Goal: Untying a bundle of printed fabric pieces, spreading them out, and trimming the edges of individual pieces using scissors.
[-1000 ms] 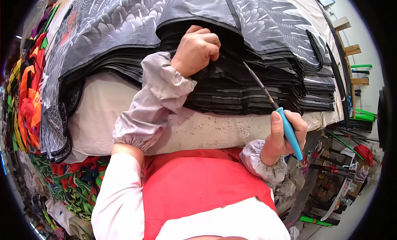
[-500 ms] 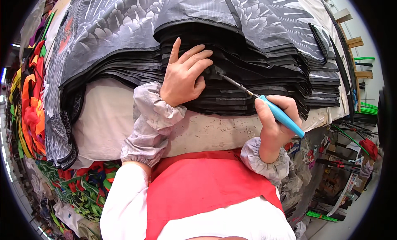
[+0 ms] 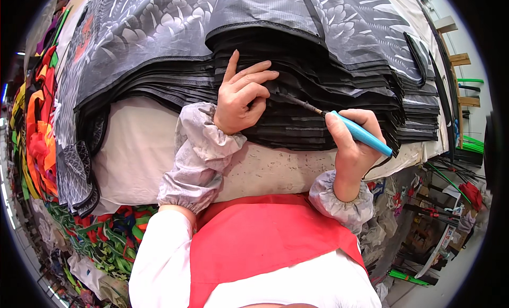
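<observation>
A thick stack of grey printed fabric pieces with black edges (image 3: pixel 328 114) lies across the table, its layers fanned toward me. Over the black layers is my left hand (image 3: pixel 244 98), three fingers stretched and fanned. Its thumb and bent forefinger meet in a pinch; whatever is between them is too hidden to make out. My right hand (image 3: pixel 358 141) grips the blue handle of a soldering iron (image 3: pixel 366 132), with a cord at its rear end. The thin metal shaft points left into the black layers, its tip close to my left fingers.
Pale cloth (image 3: pixel 140 149) covers the table, stained along its front edge. Colourful fabric strips (image 3: pixel 42 133) hang at the left, with green scraps (image 3: pixel 106 244) below. Wooden bars (image 3: pixel 458 59), rods and a red cloth (image 3: pixel 471 195) are at the right.
My left forefinger has curled in toward the thumb, and that hand sits slightly farther right in view. The soldering iron remains in my right hand, its handle slightly higher.
</observation>
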